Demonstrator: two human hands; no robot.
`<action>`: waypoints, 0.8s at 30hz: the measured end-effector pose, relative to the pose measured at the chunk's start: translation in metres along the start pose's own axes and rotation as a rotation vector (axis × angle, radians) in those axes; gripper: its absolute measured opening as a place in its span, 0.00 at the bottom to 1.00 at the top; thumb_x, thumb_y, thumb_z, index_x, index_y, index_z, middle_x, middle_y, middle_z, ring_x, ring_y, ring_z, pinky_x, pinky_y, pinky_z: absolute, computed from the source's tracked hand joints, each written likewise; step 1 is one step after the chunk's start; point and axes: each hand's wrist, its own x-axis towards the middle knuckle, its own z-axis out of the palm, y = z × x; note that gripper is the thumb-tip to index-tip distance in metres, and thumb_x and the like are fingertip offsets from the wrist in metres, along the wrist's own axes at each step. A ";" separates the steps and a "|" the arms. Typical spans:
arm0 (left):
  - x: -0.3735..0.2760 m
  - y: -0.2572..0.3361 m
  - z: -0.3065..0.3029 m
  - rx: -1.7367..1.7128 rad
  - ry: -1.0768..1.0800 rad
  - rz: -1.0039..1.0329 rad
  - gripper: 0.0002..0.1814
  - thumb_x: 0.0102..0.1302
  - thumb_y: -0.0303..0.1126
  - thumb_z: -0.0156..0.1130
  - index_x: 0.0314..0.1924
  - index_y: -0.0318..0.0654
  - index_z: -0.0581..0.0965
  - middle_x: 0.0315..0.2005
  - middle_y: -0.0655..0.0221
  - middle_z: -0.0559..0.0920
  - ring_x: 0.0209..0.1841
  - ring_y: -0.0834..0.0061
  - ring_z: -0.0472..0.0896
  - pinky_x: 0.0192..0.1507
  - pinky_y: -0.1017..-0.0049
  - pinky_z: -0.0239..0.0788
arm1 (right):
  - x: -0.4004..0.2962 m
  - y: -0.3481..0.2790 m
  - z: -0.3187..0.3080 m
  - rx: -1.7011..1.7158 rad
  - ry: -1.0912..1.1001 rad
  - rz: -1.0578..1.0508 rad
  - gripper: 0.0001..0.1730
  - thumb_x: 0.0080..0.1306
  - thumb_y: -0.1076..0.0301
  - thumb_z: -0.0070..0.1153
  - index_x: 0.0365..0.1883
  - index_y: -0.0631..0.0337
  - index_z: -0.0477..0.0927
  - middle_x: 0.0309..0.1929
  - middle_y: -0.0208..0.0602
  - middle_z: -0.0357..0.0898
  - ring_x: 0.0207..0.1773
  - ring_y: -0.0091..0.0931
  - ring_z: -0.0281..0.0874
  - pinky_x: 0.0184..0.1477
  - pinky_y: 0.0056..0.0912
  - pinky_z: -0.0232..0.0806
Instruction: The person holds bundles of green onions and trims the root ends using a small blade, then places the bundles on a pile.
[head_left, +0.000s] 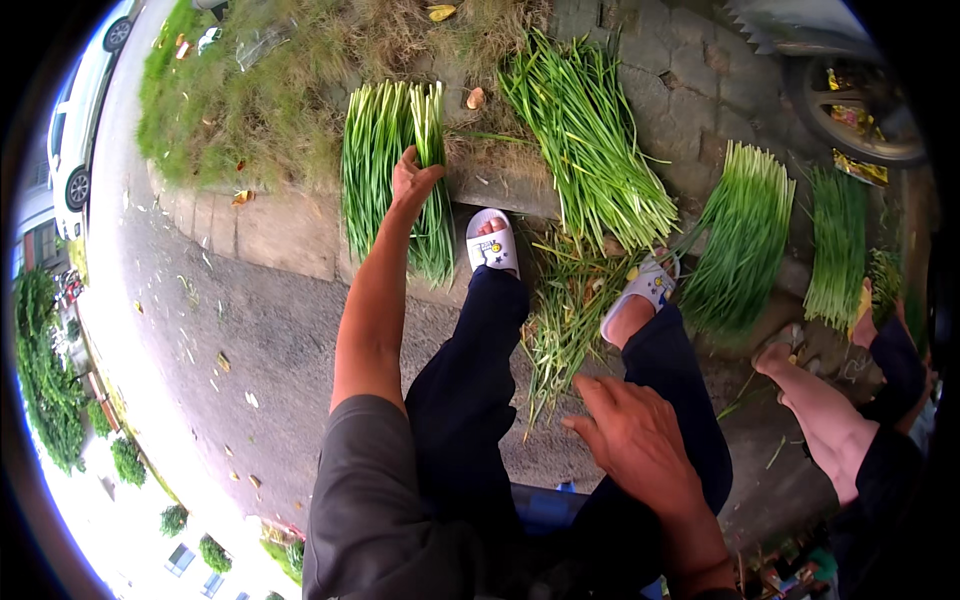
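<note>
My left hand (415, 182) reaches forward to a small bunch of green chive-like stalks (428, 120), its thumb on one side and fingers on the other. This bunch lies along the right edge of a neat row of the same stalks (375, 172), pale cut ends pointing away from me. My right hand (637, 431) hovers by my right knee, thumb apart from the fingers, holding nothing. A larger, looser heap of stalks (592, 142) lies ahead to the right. Between my slippers, leaf trimmings (574, 315) are scattered on the ground.
Two more laid-out rows of stalks (742, 232) (836, 247) are at the right. A co-worker's bare leg (821, 427) is beside me. A vehicle wheel (862, 112) stands at upper right. The kerb (262, 232) borders dry grass (255, 127); a white car (79, 127) is far left.
</note>
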 end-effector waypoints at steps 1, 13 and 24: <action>-0.002 0.002 -0.003 -0.014 -0.022 -0.010 0.25 0.50 0.26 0.69 0.52 0.33 0.77 0.39 0.66 0.85 0.39 0.74 0.81 0.43 0.73 0.72 | 0.000 0.000 0.001 -0.006 -0.005 0.005 0.23 0.66 0.60 0.65 0.54 0.63 0.77 0.40 0.44 0.81 0.41 0.43 0.80 0.45 0.46 0.71; -0.092 0.105 -0.037 -0.252 -0.213 -0.027 0.21 0.60 0.32 0.69 0.53 0.40 0.78 0.41 0.75 0.83 0.45 0.77 0.79 0.51 0.74 0.71 | 0.001 0.008 0.009 -0.032 0.123 0.064 0.22 0.67 0.61 0.64 0.53 0.65 0.78 0.45 0.49 0.84 0.46 0.48 0.82 0.46 0.50 0.72; -0.236 0.253 -0.020 -0.504 -0.569 -0.042 0.27 0.67 0.27 0.67 0.64 0.36 0.70 0.50 0.65 0.82 0.56 0.69 0.79 0.62 0.66 0.70 | 0.011 0.011 -0.010 0.448 0.543 -0.152 0.39 0.67 0.45 0.67 0.67 0.64 0.73 0.60 0.49 0.80 0.58 0.41 0.80 0.56 0.42 0.73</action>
